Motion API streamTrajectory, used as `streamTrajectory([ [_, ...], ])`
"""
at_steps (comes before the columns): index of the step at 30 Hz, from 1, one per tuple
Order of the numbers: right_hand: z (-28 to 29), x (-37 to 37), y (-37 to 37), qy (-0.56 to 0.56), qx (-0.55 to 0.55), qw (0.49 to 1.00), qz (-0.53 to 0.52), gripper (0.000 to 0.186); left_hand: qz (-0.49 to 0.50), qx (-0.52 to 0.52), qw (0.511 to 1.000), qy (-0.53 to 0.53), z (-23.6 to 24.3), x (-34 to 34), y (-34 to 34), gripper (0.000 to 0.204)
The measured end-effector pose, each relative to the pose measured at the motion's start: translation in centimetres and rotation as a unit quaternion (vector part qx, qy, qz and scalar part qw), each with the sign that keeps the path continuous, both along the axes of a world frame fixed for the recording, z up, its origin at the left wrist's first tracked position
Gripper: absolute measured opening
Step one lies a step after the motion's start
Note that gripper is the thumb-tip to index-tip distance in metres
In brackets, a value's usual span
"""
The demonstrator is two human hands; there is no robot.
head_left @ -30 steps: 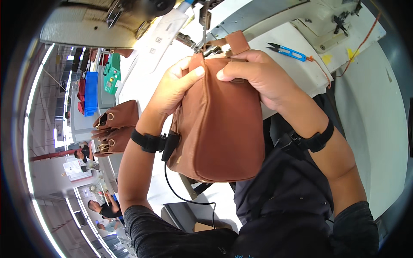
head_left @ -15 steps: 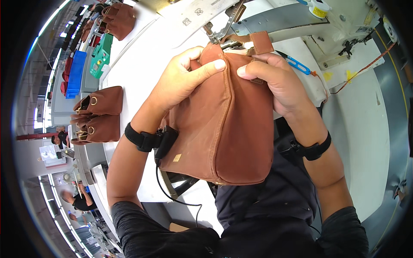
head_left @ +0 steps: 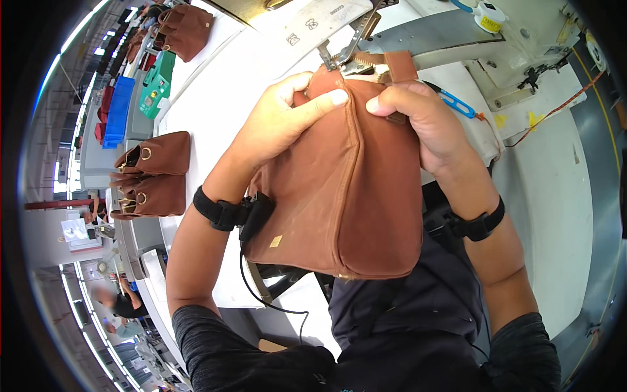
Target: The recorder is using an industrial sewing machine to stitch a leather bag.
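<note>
A brown handbag (head_left: 339, 189) hangs between my hands, its top edge under the presser foot (head_left: 331, 63) of a sewing machine. My left hand (head_left: 277, 121) grips the upper left side, thumb lying along the piped seam. On the other side of that seam, my right hand (head_left: 424, 121) pinches the top edge, thumb on the outside and fingers hidden behind. A gold zipper (head_left: 366, 64) and a brown end tab (head_left: 400, 66) stick out at the top, beside the foot. A small gold plate (head_left: 275, 242) shows low on the bag's left face.
Two brown handbags (head_left: 160, 173) stand at the left table edge, another (head_left: 186, 32) farther back. A blue bin (head_left: 117, 112) and green box (head_left: 157, 85) lie beyond. Right of the bag are a blue-handled tool (head_left: 457, 103) and the machine body (head_left: 516, 65). A cable (head_left: 251, 281) hangs from my left wrist.
The view has shifted slightly, so most things sit a little farther right. Both hands keep the same grip, and the bag's top edge remains at the presser foot.
</note>
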State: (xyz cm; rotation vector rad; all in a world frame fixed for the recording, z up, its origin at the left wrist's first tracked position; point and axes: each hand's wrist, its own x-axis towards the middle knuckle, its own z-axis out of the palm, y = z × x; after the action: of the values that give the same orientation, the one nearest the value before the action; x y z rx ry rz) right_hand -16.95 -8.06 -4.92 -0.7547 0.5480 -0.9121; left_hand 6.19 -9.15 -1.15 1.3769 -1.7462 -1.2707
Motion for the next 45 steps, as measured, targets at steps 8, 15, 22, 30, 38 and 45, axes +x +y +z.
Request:
streamTrajectory([
  [8,0.5,0.4,-0.4,-0.039,0.044,0.998,-0.023,0.017,0.06,0.069,0.995,0.026,0.6,0.2,-0.8,0.043],
  [15,1.1,0.3,-0.4,0.026,0.049,0.998,-0.028,0.016,0.01,0.116,0.988,0.101,2.2,-0.1,-0.8,0.027],
  [22,2.2,-0.3,-0.7,0.197,-0.078,0.973,-0.093,0.025,-0.002,-0.015,1.0,-0.02,2.2,-0.2,-1.0,0.021],
  [30,2.5,-0.2,-0.7,0.355,-0.329,0.824,-0.296,0.039,-0.011,0.036,0.998,0.044,2.2,-0.3,-1.5,0.023],
  [38,3.3,-0.5,0.0,0.39,-0.371,0.796,-0.277,0.045,-0.007,0.079,0.994,0.07,2.3,-0.3,-1.2,0.023],
  [45,3.3,0.0,-1.2,0.318,-0.322,0.876,-0.166,0.031,-0.06,0.055,0.997,0.016,2.5,0.7,-2.5,0.026],
])
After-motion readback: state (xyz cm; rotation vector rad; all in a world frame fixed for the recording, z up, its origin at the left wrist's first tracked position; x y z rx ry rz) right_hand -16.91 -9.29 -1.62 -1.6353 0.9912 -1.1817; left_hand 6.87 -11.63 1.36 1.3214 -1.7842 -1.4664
